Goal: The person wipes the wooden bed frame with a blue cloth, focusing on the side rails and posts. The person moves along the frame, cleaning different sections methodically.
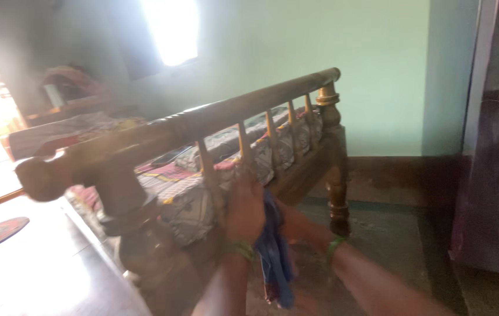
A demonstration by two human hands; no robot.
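Pale green walls back a wooden bed rail (243,108) running left to right. Left hand (244,212) presses, closed, against its spindles; a blue cloth (274,248) hangs just beside it. Right hand (296,225), behind the cloth: grip unclear.

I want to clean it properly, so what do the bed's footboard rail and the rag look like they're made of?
The footboard rail looks like dark brown wood with a worn, faintly glossy finish, going by its turned spindles and posts. The blue rag seems to be soft woven cloth, since it hangs limp in folds; the blur leaves its weave unclear.
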